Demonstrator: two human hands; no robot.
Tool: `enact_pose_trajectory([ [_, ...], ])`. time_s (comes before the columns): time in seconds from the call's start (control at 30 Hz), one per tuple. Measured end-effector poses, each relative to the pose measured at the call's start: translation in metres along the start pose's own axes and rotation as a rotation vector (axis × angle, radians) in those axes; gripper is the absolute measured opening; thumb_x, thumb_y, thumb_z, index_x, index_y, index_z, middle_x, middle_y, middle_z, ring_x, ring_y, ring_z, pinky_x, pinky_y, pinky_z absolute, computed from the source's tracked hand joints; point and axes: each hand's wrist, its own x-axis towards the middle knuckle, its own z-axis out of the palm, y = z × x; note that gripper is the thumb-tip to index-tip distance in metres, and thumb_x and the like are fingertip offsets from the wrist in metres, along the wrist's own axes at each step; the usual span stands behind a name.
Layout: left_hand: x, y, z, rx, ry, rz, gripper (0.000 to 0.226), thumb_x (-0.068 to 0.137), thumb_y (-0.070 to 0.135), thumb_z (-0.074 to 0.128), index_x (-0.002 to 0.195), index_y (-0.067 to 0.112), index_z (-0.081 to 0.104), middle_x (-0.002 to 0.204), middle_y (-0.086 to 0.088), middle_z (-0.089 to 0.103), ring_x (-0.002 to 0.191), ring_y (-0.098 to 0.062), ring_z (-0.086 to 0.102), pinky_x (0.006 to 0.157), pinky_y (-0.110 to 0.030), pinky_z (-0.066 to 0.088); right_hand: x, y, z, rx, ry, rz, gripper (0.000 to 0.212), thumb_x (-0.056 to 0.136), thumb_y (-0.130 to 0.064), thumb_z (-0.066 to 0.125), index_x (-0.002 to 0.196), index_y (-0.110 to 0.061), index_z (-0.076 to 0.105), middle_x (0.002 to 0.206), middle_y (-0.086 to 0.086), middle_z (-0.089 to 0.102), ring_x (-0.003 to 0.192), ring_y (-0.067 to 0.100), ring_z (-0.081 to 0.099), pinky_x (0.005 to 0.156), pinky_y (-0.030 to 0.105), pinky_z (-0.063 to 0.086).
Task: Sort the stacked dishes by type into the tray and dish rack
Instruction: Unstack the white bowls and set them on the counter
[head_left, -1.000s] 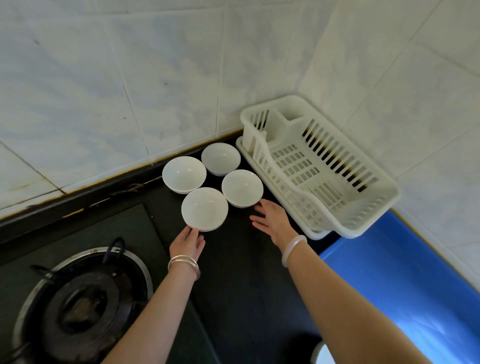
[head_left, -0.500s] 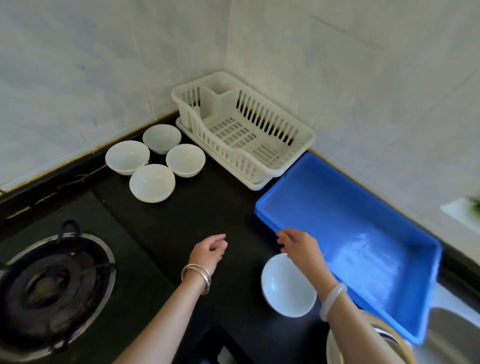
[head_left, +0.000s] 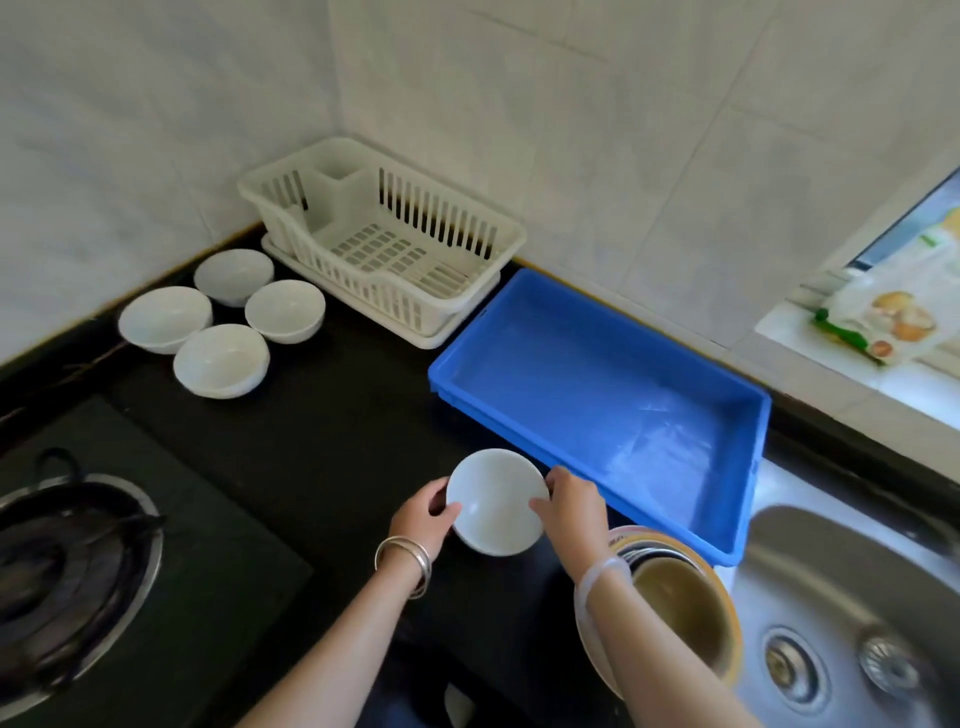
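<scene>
A white bowl (head_left: 496, 501) is at the counter's front, gripped on both sides. My left hand (head_left: 423, 512) holds its left rim and my right hand (head_left: 571, 501) holds its right rim. Several more white bowls (head_left: 223, 322) stand in a cluster on the black counter at the back left. The white dish rack (head_left: 384, 244) sits in the corner with nothing in it. The blue tray (head_left: 597, 395) lies to the right of the rack, also holding nothing. A stack of dishes (head_left: 675, 597) with a yellowish bowl on top stands under my right forearm.
A gas burner (head_left: 62, 566) takes the left front. A steel sink (head_left: 857, 623) lies at the right front. A food packet (head_left: 883, 317) rests on the windowsill at the far right. Tiled walls close off the back.
Both hands have come back from the bowl cluster to the near white bowl and now grip it from both sides. The view has swung to the right.
</scene>
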Motion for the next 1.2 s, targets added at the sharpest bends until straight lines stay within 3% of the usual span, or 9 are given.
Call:
enact_pose_trajectory([
  [0.07,-0.001,-0.003,0.000,-0.143,-0.030,-0.062,0.043,0.088,0.013,0.057,0.130,0.019,0.051,0.125,-0.007,0.059,0.103,-0.020,0.059,0.085,-0.032,0.053,0.002,-0.002,-0.002,-0.023,0.000,0.000,0.004,0.083,-0.011,0.055,0.085,-0.009,0.057,0.082,0.007,0.062,0.069,0.023,0.051,0.053,0.026,0.036],
  [0.13,-0.002,-0.006,0.000,-0.272,-0.054,-0.130,0.040,0.089,0.013,0.056,0.129,0.015,0.051,0.119,-0.010,0.060,0.097,-0.021,0.060,0.076,-0.030,0.054,0.004,-0.004,-0.005,-0.037,-0.016,0.004,0.011,0.082,-0.006,0.049,0.084,-0.005,0.060,0.083,0.011,0.064,0.070,0.026,0.051,0.057,0.027,0.039],
  [0.27,-0.005,-0.008,0.002,-0.430,-0.106,-0.200,0.033,0.091,0.014,0.054,0.123,0.018,0.052,0.097,0.000,0.059,0.086,-0.024,0.065,0.059,-0.025,0.055,0.003,-0.004,-0.014,0.019,-0.039,-0.004,0.015,0.079,-0.002,0.044,0.077,-0.003,0.059,0.072,0.012,0.060,0.066,0.027,0.048,0.052,0.028,0.034],
  [0.43,-0.005,-0.007,0.003,-0.538,-0.132,-0.245,0.035,0.091,0.016,0.054,0.125,0.021,0.051,0.102,-0.002,0.058,0.086,-0.026,0.066,0.056,-0.026,0.056,0.001,-0.003,-0.035,0.118,0.045,0.007,0.017,0.081,-0.005,0.047,0.079,-0.010,0.063,0.073,0.013,0.063,0.068,0.033,0.060,0.055,0.029,0.047],
  [0.53,-0.004,-0.006,0.005,-0.536,-0.120,-0.236,0.037,0.090,0.015,0.054,0.127,0.021,0.050,0.097,0.001,0.058,0.083,-0.025,0.066,0.054,-0.025,0.056,0.002,0.001,-0.048,0.245,0.038,0.022,0.021,0.082,-0.005,0.046,0.082,-0.015,0.065,0.075,0.010,0.066,0.058,0.028,0.067,0.045,0.021,0.050],
  [0.77,-0.001,-0.004,-0.012,-0.604,0.006,-0.258,0.044,0.092,0.011,0.051,0.134,0.017,0.044,0.139,-0.014,0.045,0.105,-0.037,0.060,0.062,-0.033,0.056,0.008,-0.003,-0.057,0.463,0.029,0.043,0.019,0.084,-0.007,0.055,0.078,-0.021,0.065,0.089,0.006,0.064,0.063,0.021,0.069,0.060,0.036,0.062],
  [1.0,0.010,-0.002,-0.082,-0.736,0.215,-0.224,0.042,0.092,0.008,0.049,0.133,0.014,0.044,0.132,-0.021,0.050,0.103,-0.039,0.061,0.074,-0.040,0.053,0.025,-0.057,-0.041,0.706,-0.048,0.009,0.024,0.086,-0.006,0.059,0.073,-0.025,0.063,0.107,0.013,0.064,0.070,0.020,0.069,0.045,0.020,0.053],
  [1.2,0.025,-0.010,-0.146,-0.875,0.393,-0.288,0.045,0.093,0.008,0.048,0.136,0.016,0.041,0.136,-0.018,0.048,0.112,-0.039,0.057,0.083,-0.046,0.053,0.054,-0.127,-0.009,0.798,-0.130,0.011,0.018,0.088,-0.007,0.060,0.079,-0.022,0.059,0.114,0.010,0.058,0.086,0.027,0.067,0.045,0.021,0.055],
])
